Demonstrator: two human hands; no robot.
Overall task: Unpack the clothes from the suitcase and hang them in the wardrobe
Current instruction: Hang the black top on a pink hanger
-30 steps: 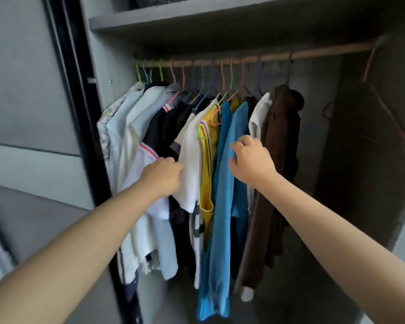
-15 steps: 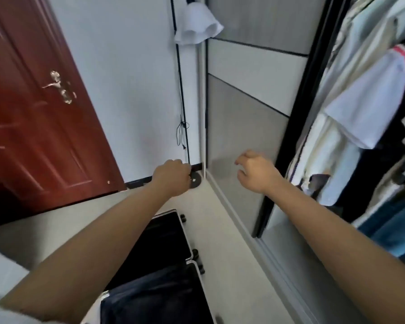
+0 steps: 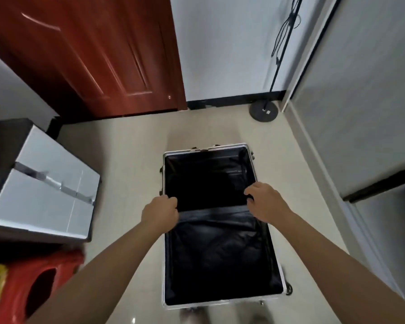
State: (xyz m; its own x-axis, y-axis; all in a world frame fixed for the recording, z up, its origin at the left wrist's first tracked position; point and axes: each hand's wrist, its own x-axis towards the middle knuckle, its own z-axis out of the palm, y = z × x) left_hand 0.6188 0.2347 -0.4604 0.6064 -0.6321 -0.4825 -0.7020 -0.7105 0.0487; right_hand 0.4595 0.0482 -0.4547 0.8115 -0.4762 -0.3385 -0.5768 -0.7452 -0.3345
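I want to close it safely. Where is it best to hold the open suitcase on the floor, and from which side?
Probably grip the far half of the suitcase by its silver frame at the far edge, reaching over from the near side. It lies flat, hinged across the middle, so that edge should swing up and over.

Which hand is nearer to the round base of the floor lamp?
The right hand. It is over the suitcase's right edge, below and slightly left of the lamp base in the picture. The left hand is at the suitcase's left edge, farther from the base.
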